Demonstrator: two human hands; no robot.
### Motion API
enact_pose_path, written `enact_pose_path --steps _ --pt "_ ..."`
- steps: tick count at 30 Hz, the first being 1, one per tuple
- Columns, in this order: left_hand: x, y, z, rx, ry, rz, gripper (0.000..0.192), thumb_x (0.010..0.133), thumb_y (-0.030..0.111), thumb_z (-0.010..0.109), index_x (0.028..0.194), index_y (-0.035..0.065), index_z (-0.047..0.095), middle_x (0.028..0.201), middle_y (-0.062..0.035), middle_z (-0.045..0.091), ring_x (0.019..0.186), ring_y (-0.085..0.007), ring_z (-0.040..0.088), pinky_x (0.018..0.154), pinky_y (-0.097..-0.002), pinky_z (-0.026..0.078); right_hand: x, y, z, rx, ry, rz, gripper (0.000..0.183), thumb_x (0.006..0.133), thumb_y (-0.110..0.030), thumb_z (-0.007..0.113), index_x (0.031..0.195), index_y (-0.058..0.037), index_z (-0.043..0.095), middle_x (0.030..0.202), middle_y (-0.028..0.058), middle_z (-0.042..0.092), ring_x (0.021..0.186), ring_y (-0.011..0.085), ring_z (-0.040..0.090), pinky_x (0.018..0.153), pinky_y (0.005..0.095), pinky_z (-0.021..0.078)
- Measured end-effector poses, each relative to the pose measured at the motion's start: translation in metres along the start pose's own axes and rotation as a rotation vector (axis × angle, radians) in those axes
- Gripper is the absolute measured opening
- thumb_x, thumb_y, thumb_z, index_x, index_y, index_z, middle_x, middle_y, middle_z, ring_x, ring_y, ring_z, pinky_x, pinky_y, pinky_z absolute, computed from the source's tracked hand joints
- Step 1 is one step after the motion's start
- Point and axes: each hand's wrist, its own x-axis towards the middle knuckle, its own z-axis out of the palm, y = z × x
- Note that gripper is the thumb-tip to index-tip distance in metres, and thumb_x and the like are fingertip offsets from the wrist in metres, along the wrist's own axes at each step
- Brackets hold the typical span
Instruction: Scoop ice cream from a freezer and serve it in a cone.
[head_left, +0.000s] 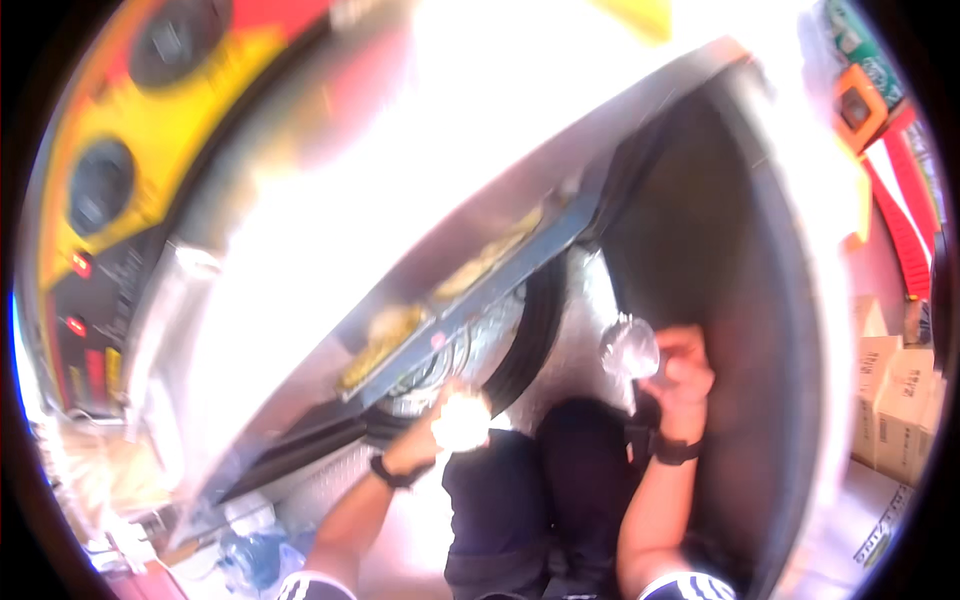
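Note:
My right hand (682, 371) is at the right of centre, with its fingers on a clear, shiny object (628, 349), perhaps plastic. Below the middle of the view, my left hand (431, 431) reaches forward beside a very bright white spot (461, 421). Glare hides its fingertips, so I cannot tell whether it holds anything. Both wrists wear dark bands. In front of the left hand is a round black rim (536, 334) around shiny, blurred contents. A dark blue-grey ledge (480, 296) with yellowish pieces on it crosses above the rim.
A large dark curved panel (750, 300) rises at my right. Cardboard boxes (896, 405) stand beyond it. At the upper left is a yellow, red and black panel (135, 127) with round dark parts. A blue translucent plastic item (255, 555) lies at the lower left.

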Motion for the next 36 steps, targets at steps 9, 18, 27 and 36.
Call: enact_pose_path --steps 9,18,27,36 --pt "-0.018 0.312 0.048 0.18 0.005 0.114 0.051 0.069 0.014 0.082 0.1 0.0119 0.042 0.087 -0.0089 0.054 0.089 -0.0224 0.055 0.093 -0.0476 0.041 -0.029 -0.039 0.051 0.266 0.234 0.285 0.033 0.087 -0.024 0.054 0.114 -0.0054 0.052 0.081 0.0163 0.058 0.055 0.0171 0.05 0.055 0.0258 0.0445" --pt "0.01 0.347 0.038 -0.248 0.087 0.463 0.055 0.071 0.009 0.078 0.113 0.0111 0.043 0.105 -0.01 0.053 0.108 -0.0279 0.052 0.103 -0.0489 0.034 -0.075 -0.118 0.17 0.0 0.341 0.263 0.033 0.085 -0.02 0.059 0.114 -0.0046 0.055 0.072 0.0084 0.057 0.049 0.0105 0.045 0.044 0.0207 0.0324" --pt "0.015 0.236 0.045 -0.221 0.195 0.347 0.052 0.071 0.009 0.078 0.113 0.0095 0.047 0.109 -0.0117 0.057 0.111 -0.0324 0.053 0.094 -0.0446 0.043 -0.069 -0.121 0.13 -0.471 0.445 0.284 0.036 0.083 -0.022 0.06 0.114 -0.0034 0.057 0.074 0.0043 0.057 0.056 0.0068 0.044 0.051 0.0194 0.0322" --pt "0.061 0.077 0.019 0.034 0.325 0.222 0.051 0.072 -0.003 0.07 0.116 0.0053 0.046 0.122 -0.0151 0.054 0.117 -0.0275 0.049 0.098 -0.037 0.039 -0.005 -0.019 0.07 -0.53 0.22 0.399 0.025 0.082 -0.012 0.066 0.106 -0.0062 0.065 0.063 -0.0024 0.054 0.048 0.0027 0.041 0.043 0.0187 0.0276"
